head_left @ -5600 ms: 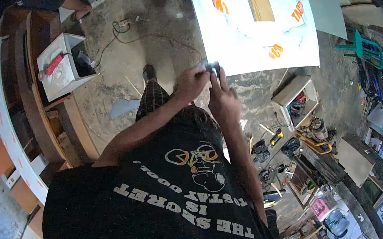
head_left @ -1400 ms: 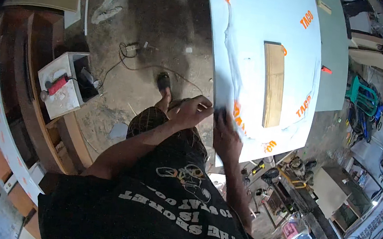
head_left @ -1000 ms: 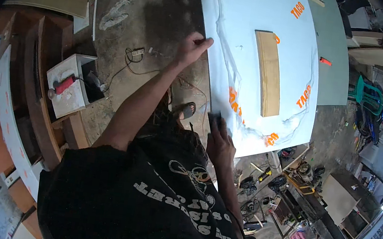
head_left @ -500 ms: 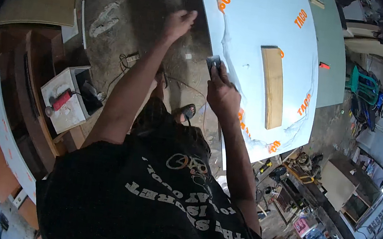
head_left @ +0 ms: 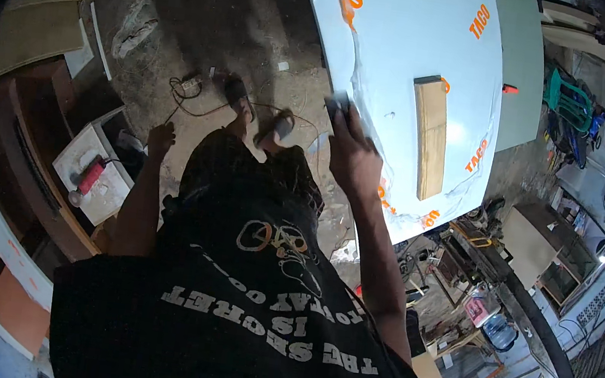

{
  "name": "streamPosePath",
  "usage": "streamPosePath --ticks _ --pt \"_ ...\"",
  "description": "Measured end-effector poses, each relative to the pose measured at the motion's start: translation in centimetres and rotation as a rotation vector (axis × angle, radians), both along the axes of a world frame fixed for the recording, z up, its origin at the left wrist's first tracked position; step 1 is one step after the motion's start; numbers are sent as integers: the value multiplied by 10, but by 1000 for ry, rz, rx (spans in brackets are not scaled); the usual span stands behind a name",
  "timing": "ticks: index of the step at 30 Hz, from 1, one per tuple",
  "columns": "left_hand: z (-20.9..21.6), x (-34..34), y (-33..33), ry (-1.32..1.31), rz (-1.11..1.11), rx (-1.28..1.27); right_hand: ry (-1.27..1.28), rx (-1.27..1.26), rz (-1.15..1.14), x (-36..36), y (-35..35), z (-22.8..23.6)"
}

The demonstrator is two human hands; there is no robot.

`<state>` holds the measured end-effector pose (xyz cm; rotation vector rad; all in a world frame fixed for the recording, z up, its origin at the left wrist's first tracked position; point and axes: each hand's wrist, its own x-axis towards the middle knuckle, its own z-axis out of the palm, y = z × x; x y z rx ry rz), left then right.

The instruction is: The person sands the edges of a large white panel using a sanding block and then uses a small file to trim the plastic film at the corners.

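My right hand (head_left: pixel 356 154) grips a small dark-grey flat block (head_left: pixel 339 100), fingers along its top, at the left long edge of a large white panel (head_left: pixel 404 35). Wrinkled clear film with orange print is rucked up beside that edge. Farther in on the panel lies a light wooden block (head_left: pixel 429 140). Low on my left side, apart from the panel, hangs my left hand (head_left: pixel 161 139). Its fingers are loosely bent and I see nothing in them.
A red power tool (head_left: pixel 91 177) rests on a white box (head_left: pixel 101 198) at left. A cable (head_left: pixel 199 110) runs across the floor by my feet. Beyond the panel are a grey-green sheet (head_left: pixel 524 73) and a green plastic chair (head_left: pixel 568 101). Tools clutter the lower right.
My left hand has dropped from beside the panel's far part back toward my left side. My right hand stays at the panel edge with the block. The view has shifted slightly.
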<state>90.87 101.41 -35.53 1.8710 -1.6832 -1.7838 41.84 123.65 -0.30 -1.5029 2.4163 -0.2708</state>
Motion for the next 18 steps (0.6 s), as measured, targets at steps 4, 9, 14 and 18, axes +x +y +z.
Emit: streamPosePath --ticks 4,9,14,18 --pt "13 -5 -12 -34 -37 -44 -36 -31 80 -1 24 -5" --pt "121 -163 -26 263 236 -25 -8 109 20 -2 60 7" --pt "227 -301 -28 426 26 24 -30 -92 35 -28 -111 5" --pt "293 -399 -19 542 152 4 6 -94 88 -48 -164 -5"
